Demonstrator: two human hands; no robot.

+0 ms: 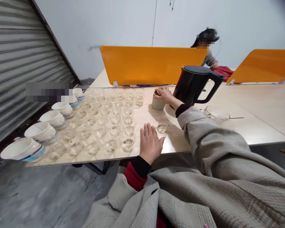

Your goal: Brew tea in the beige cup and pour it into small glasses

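My left hand (150,144) lies flat on the tabletop, fingers stretched, holding nothing, beside the rows of clear cups (115,129). These cups hold a little pale liquid or dark bits at the bottom. My right hand (165,95) is over a small grey-beige jar (158,103), its fingers bent over the rim; something brown shows at the top. The thumb is hidden. A single clear cup (162,124) with dark bits in it stands between my hands. Just right of the jar is a black electric kettle (188,84), partly behind my right forearm.
White cups with blue bands (41,131) line the table's left end. Right of my sleeve sits a clear bowl (216,114) with a thin stick. Orange dividers (154,65) stand along the back; a person (207,47) is behind them. The front table edge (85,159) runs near me.
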